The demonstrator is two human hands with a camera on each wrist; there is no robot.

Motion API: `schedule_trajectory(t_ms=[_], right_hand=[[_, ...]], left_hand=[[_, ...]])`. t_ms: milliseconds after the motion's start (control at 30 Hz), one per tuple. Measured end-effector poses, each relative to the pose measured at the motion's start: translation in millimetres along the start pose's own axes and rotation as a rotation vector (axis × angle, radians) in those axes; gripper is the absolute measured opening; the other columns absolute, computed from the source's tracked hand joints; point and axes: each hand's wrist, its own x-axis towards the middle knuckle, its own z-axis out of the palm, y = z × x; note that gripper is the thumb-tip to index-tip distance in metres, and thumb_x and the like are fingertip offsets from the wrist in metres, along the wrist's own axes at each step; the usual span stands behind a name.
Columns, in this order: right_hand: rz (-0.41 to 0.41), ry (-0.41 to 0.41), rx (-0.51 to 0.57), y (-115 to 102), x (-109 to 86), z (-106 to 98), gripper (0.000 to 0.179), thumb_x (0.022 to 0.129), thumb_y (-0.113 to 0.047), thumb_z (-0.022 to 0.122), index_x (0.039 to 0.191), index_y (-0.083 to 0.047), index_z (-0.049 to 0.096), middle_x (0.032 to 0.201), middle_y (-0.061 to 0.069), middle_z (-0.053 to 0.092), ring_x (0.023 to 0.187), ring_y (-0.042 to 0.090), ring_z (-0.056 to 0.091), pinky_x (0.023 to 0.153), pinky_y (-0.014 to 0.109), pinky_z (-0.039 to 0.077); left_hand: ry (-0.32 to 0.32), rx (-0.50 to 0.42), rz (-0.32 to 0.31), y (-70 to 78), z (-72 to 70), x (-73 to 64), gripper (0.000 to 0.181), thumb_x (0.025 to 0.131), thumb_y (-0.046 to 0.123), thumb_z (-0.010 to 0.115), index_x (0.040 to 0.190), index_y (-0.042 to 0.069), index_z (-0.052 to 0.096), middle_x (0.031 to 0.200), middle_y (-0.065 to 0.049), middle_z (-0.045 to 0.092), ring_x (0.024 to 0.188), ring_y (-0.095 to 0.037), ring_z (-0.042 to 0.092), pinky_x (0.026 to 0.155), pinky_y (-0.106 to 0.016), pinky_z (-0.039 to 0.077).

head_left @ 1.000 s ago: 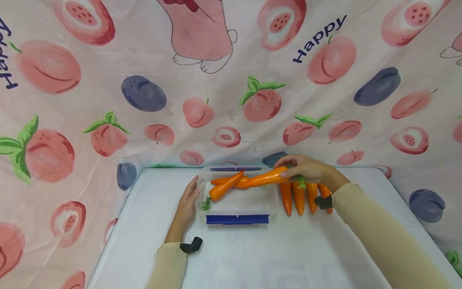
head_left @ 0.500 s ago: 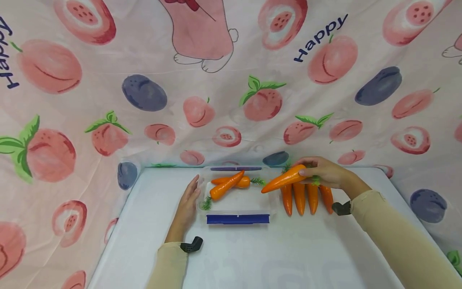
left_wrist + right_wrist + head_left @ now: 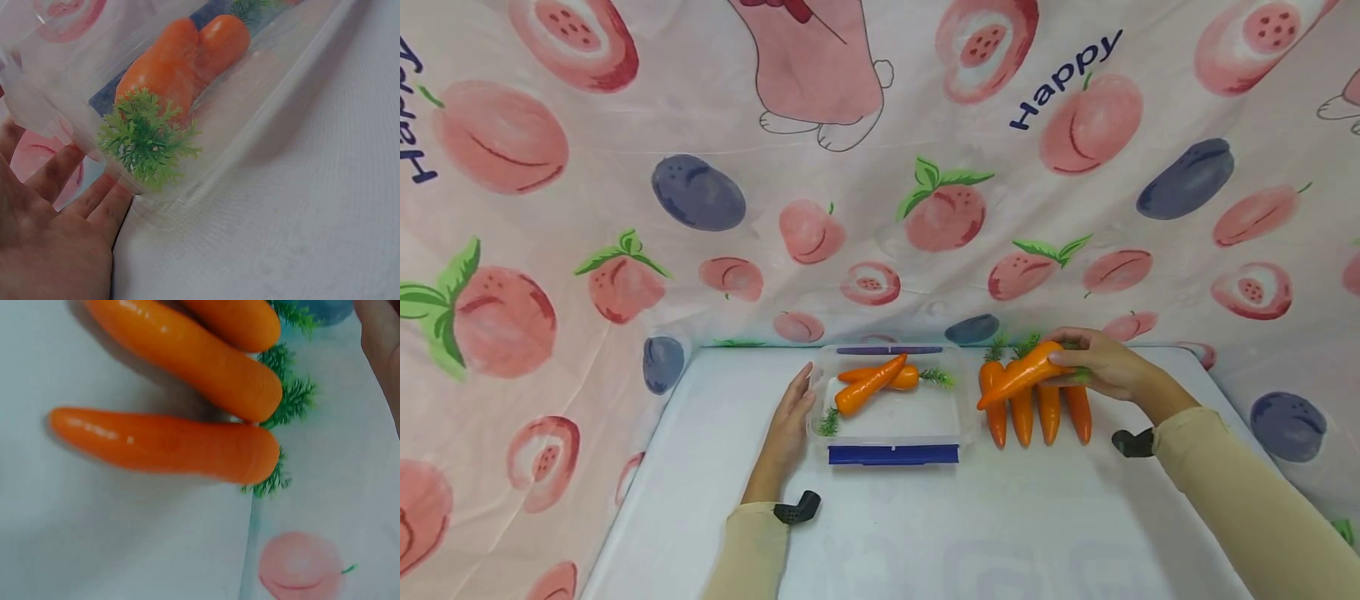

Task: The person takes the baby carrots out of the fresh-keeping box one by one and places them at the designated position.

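Observation:
My right hand [image 3: 1101,360] holds an orange carrot [image 3: 1018,377] by its thick end, tip pointing left, over a row of several carrots [image 3: 1078,417] on the table. In the right wrist view only part of that hand [image 3: 382,337] shows, at the upper right, beyond the row's end carrot [image 3: 169,445]. My left hand [image 3: 788,417] rests with extended fingers against the left side of a clear plastic container [image 3: 895,425]. Two carrots lie crossed inside it, the upper carrot [image 3: 868,387] with its green top toward the near left corner. The left wrist view shows the fingers touching the container's corner.
A blue clip flap [image 3: 893,455] hangs folded out at the container's near side, and another flap [image 3: 890,351] is at its far side. The white table [image 3: 880,533] reaches back to a fruit-print cloth [image 3: 865,183].
My right hand has drawn the carrot rightward, out from over the container to above the row. The left hand and the container have stayed put.

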Motion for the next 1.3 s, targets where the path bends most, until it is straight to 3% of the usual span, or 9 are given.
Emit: schedule_trajectory(t_ms=[167, 267, 500, 600, 867, 1033, 1300], right_hand=[[-0.006, 0.056, -0.019, 6.2, -6.3, -8.6, 0.024, 0.104, -0.014, 0.060, 0.128, -0.011, 0.058, 0.119, 0.003, 0.064, 0.108, 0.020, 0.068, 0.094, 0.037, 0.060], [-0.009, 0.078, -0.016, 9.9, -9.5, -13.5, 0.025, 0.103, -0.013, 0.060, 0.128, -0.013, 0.058, 0.119, 0.001, 0.065, 0.107, 0.018, 0.069, 0.093, 0.035, 0.060], [-0.025, 0.129, -0.036, 20.7, -18.1, -27.7, 0.038, 0.103, -0.013, 0.060, 0.135, 0.001, 0.044, 0.117, -0.003, 0.065, 0.105, 0.016, 0.069, 0.092, 0.038, 0.061], [-0.037, 0.154, 0.000, 25.9, -21.8, -34.8, 0.038, 0.103, -0.011, 0.059, 0.136, 0.003, 0.045, 0.116, -0.004, 0.065, 0.105, 0.015, 0.068, 0.090, 0.036, 0.062], [-0.043, 0.190, 0.093, 39.2, -30.5, -52.3, 0.026, 0.103, -0.009, 0.059, 0.128, -0.015, 0.057, 0.117, -0.009, 0.065, 0.105, 0.010, 0.067, 0.087, 0.028, 0.062], [-0.041, 0.209, 0.104, 45.8, -35.6, -58.9, 0.031, 0.103, -0.010, 0.059, 0.133, -0.015, 0.050, 0.117, -0.011, 0.063, 0.103, 0.008, 0.067, 0.086, 0.027, 0.061], [-0.066, 0.248, 0.249, 56.6, -39.9, -66.7, 0.034, 0.103, -0.006, 0.057, 0.129, -0.022, 0.042, 0.112, -0.009, 0.062, 0.098, 0.010, 0.068, 0.083, 0.030, 0.063]], left_hand=[[0.003, 0.001, -0.007, 1.1, 0.7, -0.3, 0.050, 0.109, 0.034, 0.044, 0.158, 0.037, 0.034, 0.169, -0.003, 0.028, 0.157, -0.026, 0.022, 0.129, -0.052, 0.014], [0.005, 0.005, -0.011, 0.8, 0.5, -0.1, 0.050, 0.109, 0.035, 0.043, 0.158, 0.037, 0.034, 0.169, -0.003, 0.027, 0.158, -0.026, 0.021, 0.130, -0.052, 0.014], [0.008, 0.032, -0.017, 0.2, -0.1, 0.7, 0.050, 0.109, 0.036, 0.043, 0.158, 0.039, 0.034, 0.169, -0.004, 0.027, 0.158, -0.026, 0.020, 0.129, -0.053, 0.013], [0.012, 0.039, -0.019, 0.9, 0.5, 0.2, 0.050, 0.109, 0.036, 0.043, 0.158, 0.039, 0.034, 0.169, -0.004, 0.027, 0.158, -0.026, 0.020, 0.129, -0.053, 0.013], [0.004, 0.009, 0.006, 2.5, 1.4, 0.1, 0.052, 0.110, 0.031, 0.042, 0.161, 0.030, 0.032, 0.170, -0.008, 0.025, 0.158, -0.030, 0.019, 0.129, -0.053, 0.013], [0.004, -0.012, 0.003, 1.2, 1.1, 0.9, 0.051, 0.110, 0.030, 0.043, 0.160, 0.032, 0.033, 0.169, -0.007, 0.026, 0.158, -0.029, 0.021, 0.129, -0.052, 0.013], [0.003, -0.012, -0.008, -1.2, 0.5, 0.4, 0.050, 0.109, 0.033, 0.043, 0.159, 0.037, 0.034, 0.169, -0.005, 0.026, 0.158, -0.027, 0.022, 0.130, -0.052, 0.013]])
